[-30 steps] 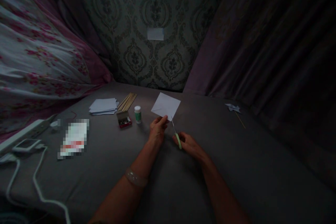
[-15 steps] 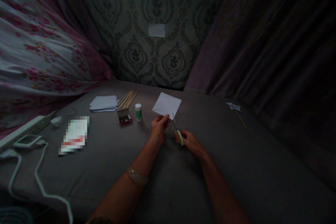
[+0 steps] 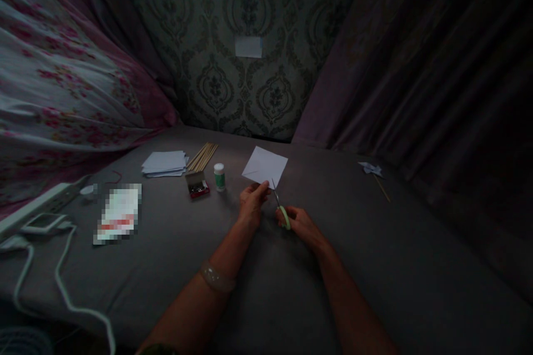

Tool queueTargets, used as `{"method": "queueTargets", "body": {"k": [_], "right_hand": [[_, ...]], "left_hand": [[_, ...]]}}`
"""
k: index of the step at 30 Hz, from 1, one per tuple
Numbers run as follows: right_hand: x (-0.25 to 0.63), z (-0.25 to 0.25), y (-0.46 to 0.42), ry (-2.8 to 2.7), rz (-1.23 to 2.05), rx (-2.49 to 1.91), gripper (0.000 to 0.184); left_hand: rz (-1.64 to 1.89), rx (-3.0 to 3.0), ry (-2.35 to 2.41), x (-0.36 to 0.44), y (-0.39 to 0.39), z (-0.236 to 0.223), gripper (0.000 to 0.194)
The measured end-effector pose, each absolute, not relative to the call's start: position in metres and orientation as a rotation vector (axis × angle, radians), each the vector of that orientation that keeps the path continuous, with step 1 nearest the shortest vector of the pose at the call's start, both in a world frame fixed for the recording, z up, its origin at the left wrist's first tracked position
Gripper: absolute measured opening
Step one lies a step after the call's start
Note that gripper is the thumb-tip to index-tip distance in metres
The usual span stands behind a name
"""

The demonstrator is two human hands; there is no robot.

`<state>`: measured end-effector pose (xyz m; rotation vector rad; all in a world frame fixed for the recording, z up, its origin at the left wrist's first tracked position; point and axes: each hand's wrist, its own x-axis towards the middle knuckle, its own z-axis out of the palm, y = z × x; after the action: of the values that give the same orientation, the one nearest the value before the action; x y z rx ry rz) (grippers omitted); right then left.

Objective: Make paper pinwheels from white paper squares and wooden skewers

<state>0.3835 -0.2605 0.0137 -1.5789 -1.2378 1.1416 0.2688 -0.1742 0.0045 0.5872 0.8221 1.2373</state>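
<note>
My left hand (image 3: 252, 202) pinches the near edge of a square white sheet of paper (image 3: 266, 164), thumb on top. The sheet is held up at a slant and shows a cut or crease line near its left corner. My right hand (image 3: 302, 223) has its fingers in the light green handles of a pair of scissors (image 3: 285, 217). The blades point away from me and lie over the paper's near edge, just right of my left thumb. Whether the blades are parted is too small to tell.
Left of my hands stand a white-capped bottle (image 3: 219, 177) and a small open box of metal bits (image 3: 197, 186). Behind are wooden sticks (image 3: 203, 156) and stacked paper (image 3: 164, 163). A paper pinwheel (image 3: 370, 168) lies far right, a power strip (image 3: 50, 205) with cables at left.
The scissors' blades have shifted very slightly to the left over the paper's edge. My left hand and the sheet have stayed nearly still.
</note>
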Motion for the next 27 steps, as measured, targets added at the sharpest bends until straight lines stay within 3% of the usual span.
{"method": "queueTargets", "body": {"k": [27], "right_hand": [[0.3811,0.0068,-0.2574,-1.153,1.089,-1.608,0.045]], "left_hand": [[1.243,0.631,0.81,0.2688,-0.1718,0.0043,0.037]]}}
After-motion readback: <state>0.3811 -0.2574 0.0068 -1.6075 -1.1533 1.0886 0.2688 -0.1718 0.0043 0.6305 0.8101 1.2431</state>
